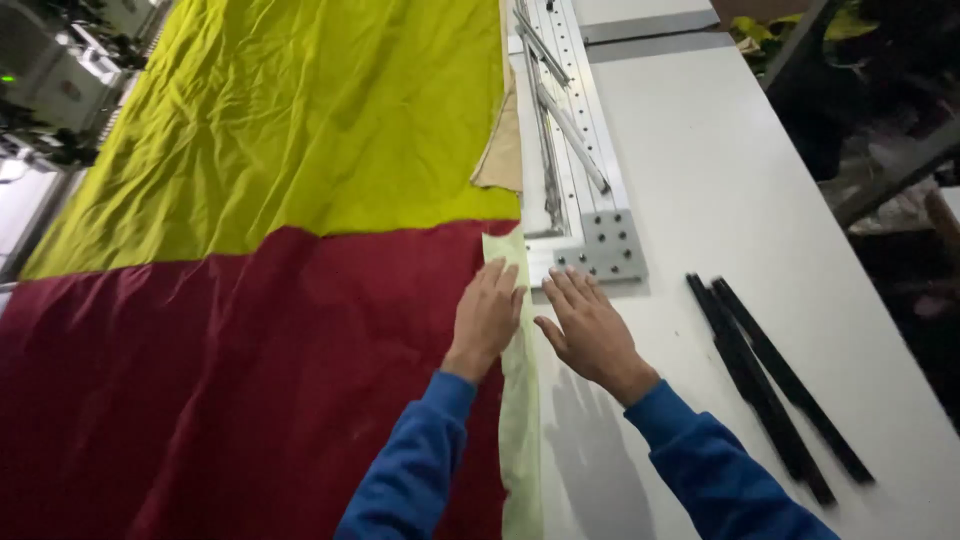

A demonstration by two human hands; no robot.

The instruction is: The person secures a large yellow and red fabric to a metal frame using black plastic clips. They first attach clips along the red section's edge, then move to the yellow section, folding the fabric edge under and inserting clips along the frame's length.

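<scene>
A dark red cloth (230, 390) lies spread over the near left of the white table (720, 190), and a yellow-green cloth (300, 120) covers the far left. Along the red cloth's right edge runs a pale green strip (520, 400). My left hand (485, 318) lies flat, fingers apart, on the red cloth's edge and the strip's top. My right hand (590, 335) rests open, palm down, on the bare table just right of the strip. Both arms wear blue sleeves. Neither hand grips anything.
A metal rail frame with a perforated corner plate (600, 245) lies just beyond my hands. Two black bars (770, 380) lie at the right. A tan fabric piece (503, 150) shows beside the yellow-green cloth. Machinery (50, 70) stands at the far left.
</scene>
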